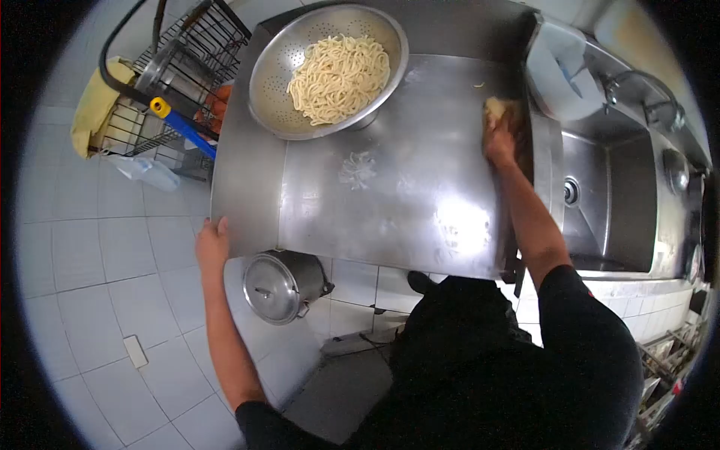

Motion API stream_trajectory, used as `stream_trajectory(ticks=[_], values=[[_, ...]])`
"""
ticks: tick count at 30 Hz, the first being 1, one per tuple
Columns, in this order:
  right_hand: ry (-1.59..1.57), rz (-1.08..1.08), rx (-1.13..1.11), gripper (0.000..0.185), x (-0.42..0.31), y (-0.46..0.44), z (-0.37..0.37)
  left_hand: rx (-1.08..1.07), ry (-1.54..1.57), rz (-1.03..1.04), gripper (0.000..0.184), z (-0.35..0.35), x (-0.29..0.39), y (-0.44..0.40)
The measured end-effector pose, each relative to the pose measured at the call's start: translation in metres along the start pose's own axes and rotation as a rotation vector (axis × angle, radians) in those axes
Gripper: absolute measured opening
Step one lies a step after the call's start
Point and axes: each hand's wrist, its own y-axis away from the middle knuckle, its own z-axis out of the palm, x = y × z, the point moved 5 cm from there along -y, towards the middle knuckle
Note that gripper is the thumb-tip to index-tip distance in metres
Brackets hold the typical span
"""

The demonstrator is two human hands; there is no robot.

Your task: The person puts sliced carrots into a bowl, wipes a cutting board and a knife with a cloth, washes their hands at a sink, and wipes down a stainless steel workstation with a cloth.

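Note:
My left hand (213,241) is closed on the left front edge of the steel table (322,217), its thumb near the rim. At the table's right side, my right hand (501,140) presses a yellowish sponge (495,107) against the metal, close to the raised side wall. The hand partly covers the sponge. A small pale scrap (478,85) lies just beyond it. Toward the back left stands a perforated metal colander (271,90) with a pile of thick pale noodles (341,79) in it. Whitish smears (358,171) mark the middle of the tabletop.
Right of the table is a steel sink (619,187), with a translucent plastic container (559,75) behind it. A lidded metal pot (271,289) sits on the floor below the table. At left, a wire rack (157,142) holds a yellow cloth (94,112); a blue-handled hose (184,127) hangs there.

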Motion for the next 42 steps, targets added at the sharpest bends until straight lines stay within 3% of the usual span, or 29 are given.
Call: stream_trajectory(ticks=[3,6,8,11,14,17,19,23,24,25,26,27,29,31,34,36,39,41,42], values=[[0.371,-0.232,-0.051,0.062,0.002,-0.072,0.041,-0.128,0.138,-0.094,0.049,-0.008,0.008,-0.002],[0.733,-0.530,0.231,0.061,-0.039,-0.108,0.108,-0.060,0.270,-0.137,0.048,-0.011,0.017,-0.004],[0.460,-0.538,0.166,0.061,-0.092,-0.115,0.126,-0.056,0.265,-0.152,0.044,-0.006,0.009,-0.006],[0.380,-0.577,-0.208,0.071,-0.148,-0.101,0.135,-0.044,0.205,-0.168,0.042,-0.002,0.001,-0.003],[0.297,-0.995,-0.005,0.049,-0.151,-0.102,0.144,-0.028,0.210,-0.157,0.042,-0.008,0.011,-0.002],[0.463,-0.958,-0.088,0.056,-0.114,-0.085,0.165,-0.026,0.255,-0.153,0.043,-0.006,0.010,-0.002],[0.495,-0.914,0.026,0.057,-0.131,0.003,0.134,-0.029,0.257,-0.142,0.044,-0.003,0.006,-0.007],[0.001,-1.124,0.011,0.054,-0.140,0.139,0.163,-0.041,0.239,-0.121,0.045,0.002,-0.003,-0.007],[-0.191,-0.979,-0.113,0.049,-0.154,0.174,0.172,-0.039,0.251,-0.103,0.046,0.003,-0.006,-0.008],[0.087,-1.018,-0.220,0.044,-0.183,0.205,0.184,-0.006,0.217,-0.069,0.046,0.004,-0.008,-0.008],[0.159,-0.978,-0.455,0.051,-0.209,0.229,0.192,0.030,0.188,-0.033,0.047,0.005,-0.011,-0.009],[0.046,-1.015,-0.483,0.054,-0.222,0.257,0.179,0.069,0.160,0.003,0.047,0.006,-0.013,-0.012],[0.214,-1.074,-0.435,0.055,-0.221,0.302,0.161,0.023,0.198,-0.012,0.049,0.014,-0.024,-0.020],[-0.049,-1.117,-0.368,0.057,-0.191,0.333,0.169,0.007,0.215,-0.019,0.052,0.018,-0.020,-0.020],[0.162,-0.997,-0.416,0.058,-0.132,0.345,0.105,0.032,0.210,-0.011,0.056,0.014,-0.019,-0.020],[0.284,-0.746,-0.479,0.058,-0.087,0.329,0.054,0.025,0.237,0.010,0.059,0.026,-0.031,-0.027],[0.372,-0.454,-0.128,0.063,0.007,0.307,0.011,-0.019,0.096,-0.028,0.059,0.026,-0.031,-0.029],[0.484,-0.166,-0.090,0.069,0.034,0.281,-0.019,0.155,0.065,0.060,0.058,0.017,-0.024,-0.019],[0.388,-0.091,-0.076,0.070,0.035,0.264,-0.028,0.245,0.048,0.098,0.057,0.016,-0.019,-0.015]])
